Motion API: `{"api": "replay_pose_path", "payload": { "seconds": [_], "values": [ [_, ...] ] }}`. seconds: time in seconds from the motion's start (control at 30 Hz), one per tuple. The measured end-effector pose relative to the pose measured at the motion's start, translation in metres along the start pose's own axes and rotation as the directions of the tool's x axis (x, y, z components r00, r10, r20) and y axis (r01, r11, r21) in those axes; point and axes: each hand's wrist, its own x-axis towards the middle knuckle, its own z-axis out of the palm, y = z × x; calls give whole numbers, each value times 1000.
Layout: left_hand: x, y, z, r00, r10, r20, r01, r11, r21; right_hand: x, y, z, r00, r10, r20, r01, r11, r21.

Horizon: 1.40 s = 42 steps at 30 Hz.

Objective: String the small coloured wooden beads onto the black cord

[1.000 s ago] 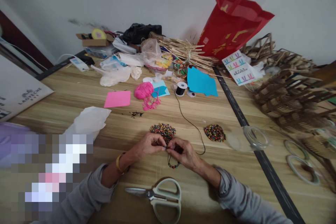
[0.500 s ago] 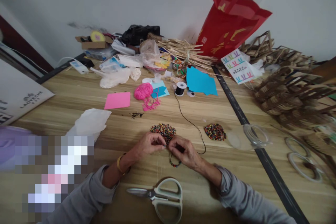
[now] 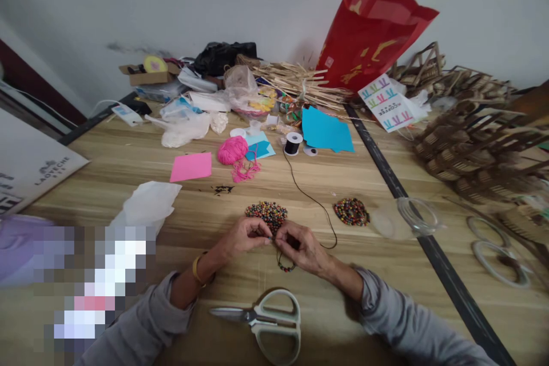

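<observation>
My left hand (image 3: 250,235) is closed in a pinch, with a tiny dark bead just visible at its fingertips. Close beside it, my right hand (image 3: 303,247) pinches the black cord (image 3: 315,201); the cord's tip is too small to make out. Below the right hand hangs a short loop of strung beads (image 3: 286,267). A pile of loose multicoloured beads (image 3: 266,213) lies just beyond the fingertips, partly covered by them. The cord runs back to a black spool (image 3: 293,143). Finished-looking coiled bead strands (image 3: 351,212) rest to the right.
Scissors (image 3: 261,320) with pale handles lie nearest me, blades pointing left. Pink yarn (image 3: 232,150), a pink card (image 3: 191,167) and blue sheets (image 3: 328,130) are farther back. Woven baskets (image 3: 467,148) crowd the right; a red bag (image 3: 373,40) stands behind. Clear tubing coils (image 3: 418,217) lie at right.
Both hands keep nearly the same pinching pose at the bead and cord. The whole view has shifted slightly; nothing on the table has visibly been moved.
</observation>
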Motion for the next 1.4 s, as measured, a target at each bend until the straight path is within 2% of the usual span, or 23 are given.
{"api": "replay_pose_path", "payload": {
  "seconds": [0.4, 0.9, 1.4],
  "values": [
    [0, -1, 0, 1000, 23, 3, -23, 999, 37, 0, 3, 2, 1000, -13, -6, 13, 1000, -4],
    [1, 0, 0, 999, 12, 35, -12, 1000, -2, 0, 2, 1, 1000, 6, 5, -6, 1000, -7],
    [1, -1, 1, 1000, -2, 23, 2, 1000, -2, 0, 2, 1, 1000, 5, 6, -5, 1000, -6]
  ]
}}
